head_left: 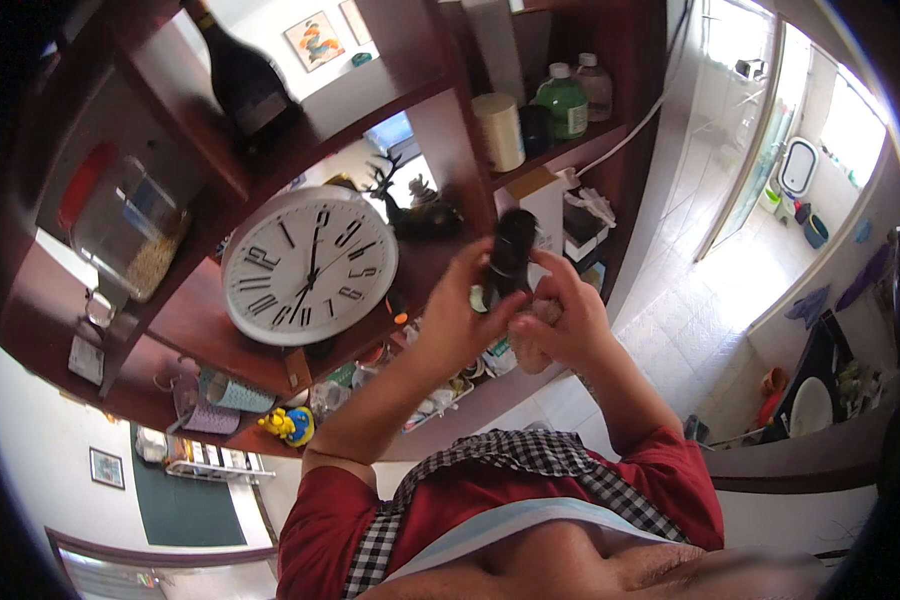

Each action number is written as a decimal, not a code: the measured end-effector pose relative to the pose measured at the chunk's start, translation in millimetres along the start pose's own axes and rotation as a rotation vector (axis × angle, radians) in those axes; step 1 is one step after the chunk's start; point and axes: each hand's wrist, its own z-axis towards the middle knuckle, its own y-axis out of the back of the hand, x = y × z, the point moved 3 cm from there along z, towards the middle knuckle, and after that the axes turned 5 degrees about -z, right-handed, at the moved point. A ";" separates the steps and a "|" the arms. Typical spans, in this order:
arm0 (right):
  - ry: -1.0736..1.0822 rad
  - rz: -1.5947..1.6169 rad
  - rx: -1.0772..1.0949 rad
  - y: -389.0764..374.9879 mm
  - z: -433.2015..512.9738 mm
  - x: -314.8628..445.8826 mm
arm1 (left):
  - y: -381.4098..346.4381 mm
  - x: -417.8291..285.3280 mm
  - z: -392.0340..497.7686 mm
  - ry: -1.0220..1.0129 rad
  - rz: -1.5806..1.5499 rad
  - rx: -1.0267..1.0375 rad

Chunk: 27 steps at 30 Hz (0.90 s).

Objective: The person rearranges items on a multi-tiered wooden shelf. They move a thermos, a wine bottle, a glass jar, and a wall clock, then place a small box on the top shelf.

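My left hand (pixel 461 307) is closed around a dark, glossy cylindrical container (pixel 511 244), which is held up in front of the wooden shelf unit. My right hand (pixel 570 307) grips a crumpled, brownish-pink cloth (pixel 534 341), and its fingers come close to the container's side. What the container is exactly cannot be told. To the left of both hands, a round white wall clock (pixel 311 266) leans on a shelf. Dark deer figurines (pixel 427 214) stand behind the clock's right edge, and a white box (pixel 544 210) is just beyond the container.
The shelf unit (pixel 412 90) holds a dark glass bottle (pixel 247 82), a green bottle (pixel 562 101), a cream canister (pixel 499 131) and a red-lidded clear jar (pixel 127 225). Mugs (pixel 206 401) and a yellow-and-blue figurine (pixel 289 426) sit lower. A white cable (pixel 637 124) hangs at the right.
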 end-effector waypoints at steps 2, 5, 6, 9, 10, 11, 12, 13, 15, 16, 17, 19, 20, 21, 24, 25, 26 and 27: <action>-0.002 -0.120 0.019 13.9 9.8 3.8 | -22.2 -0.3 6.1 -0.188 0.156 0.095; -0.083 -0.127 0.038 31.8 20.9 -3.5 | -40.7 8.7 21.0 -0.079 0.024 0.104; -0.098 -0.146 0.048 38.2 25.2 -7.8 | -44.5 10.3 26.9 -0.081 0.023 0.102; -0.133 -0.095 0.043 62.8 49.7 -24.7 | -48.7 11.7 40.3 -0.096 0.110 0.102; -0.041 -0.102 -0.057 75.8 61.5 -27.3 | -45.8 10.6 41.9 -0.110 0.198 0.105; 0.036 -0.104 -0.155 88.9 75.0 -30.2 | -42.3 8.6 43.4 -0.151 0.270 0.086; 0.037 -0.003 -0.189 99.8 92.5 -35.7 | -39.8 7.7 46.5 -0.188 0.352 0.071; 0.020 0.117 -0.219 109.6 111.3 -41.0 | -37.3 7.4 47.6 -0.186 0.401 0.080; 0.045 -0.049 -0.247 129.5 148.8 -44.9 | -34.0 5.9 49.5 -0.219 0.439 0.073; 0.094 -0.221 -0.244 135.7 172.5 -43.1 | -33.9 6.3 49.5 -0.203 0.456 0.084; 0.079 -0.285 -0.212 139.5 189.4 -42.7 | -34.0 5.7 49.0 -0.237 0.483 0.067; 0.081 -0.410 -0.145 137.4 221.9 -39.2 | -35.0 5.7 45.8 -0.265 0.497 0.053; 0.020 -0.425 -0.087 133.1 235.6 -39.5 | -34.3 6.4 43.1 -0.252 0.509 0.038; -0.006 -0.438 -0.029 127.7 247.3 -38.9 | -32.8 7.3 39.7 -0.235 0.509 0.020; -0.007 -0.470 0.029 111.4 264.8 -38.9 | -19.3 8.3 26.4 -0.207 0.507 -0.054; -0.015 -0.479 0.041 107.1 267.5 -40.5 | -11.7 8.4 21.2 -0.187 0.498 -0.079; -0.009 -0.462 0.036 104.3 268.9 -42.3 | -2.4 7.1 15.4 -0.189 0.542 -0.105; -0.021 -0.444 0.042 102.2 269.3 -45.0 | 8.3 4.7 8.9 -0.199 0.600 -0.122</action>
